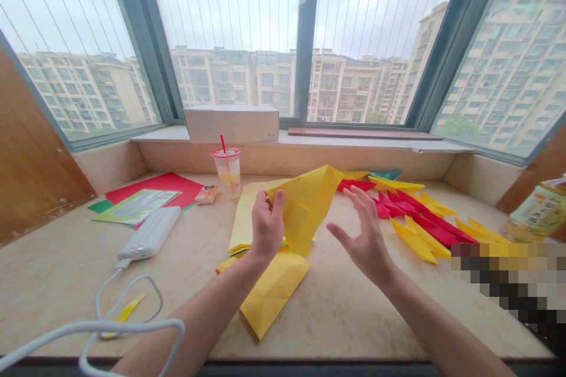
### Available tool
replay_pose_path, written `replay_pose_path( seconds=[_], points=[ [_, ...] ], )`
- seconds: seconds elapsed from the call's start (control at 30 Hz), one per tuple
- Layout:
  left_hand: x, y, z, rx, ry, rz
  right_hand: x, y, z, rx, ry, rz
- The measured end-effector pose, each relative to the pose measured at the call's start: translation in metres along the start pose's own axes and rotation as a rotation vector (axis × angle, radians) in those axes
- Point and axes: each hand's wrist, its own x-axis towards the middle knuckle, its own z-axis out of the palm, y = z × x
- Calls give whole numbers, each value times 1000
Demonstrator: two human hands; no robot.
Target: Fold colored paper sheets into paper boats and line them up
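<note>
My left hand (268, 222) pinches the left edge of a creased yellow sheet of paper (309, 206), which is lifted above the counter. To the right of that sheet, my right hand (365, 238) is raised with its fingers spread and nothing in it. Beneath my left wrist lies a folded yellow paper (274, 294) with a pointed near end. Behind it is a stack of pale yellow paper (245, 218), partly covered by my left hand and the lifted sheet.
Folded red paper boats (411, 209) and yellow paper boats (415, 238) cover the right side. A plastic cup with a straw (227, 171) stands behind. At left are a white power bank (150, 232), a white cable (132, 324) and red paper (177, 185). A bottle (537, 209) stands far right.
</note>
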Motion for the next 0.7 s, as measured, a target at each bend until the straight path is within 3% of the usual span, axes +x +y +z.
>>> replay_pose_path(
  seconds=[0.17, 0.33, 0.5, 0.7],
  points=[
    [-17, 3, 12, -233, -139, -76, -10, -11, 10, 22, -174, 49],
    [-28, 10, 18, -364, -436, -219, -7, 3, 9, 141, -88, 193],
    [-22, 13, 10, -267, -624, -300, 1, 11, 0, 245, -42, 229],
    [-15, -1, 0, -148, -884, -361, 4, 21, -3, 280, -62, 254]
  ],
)
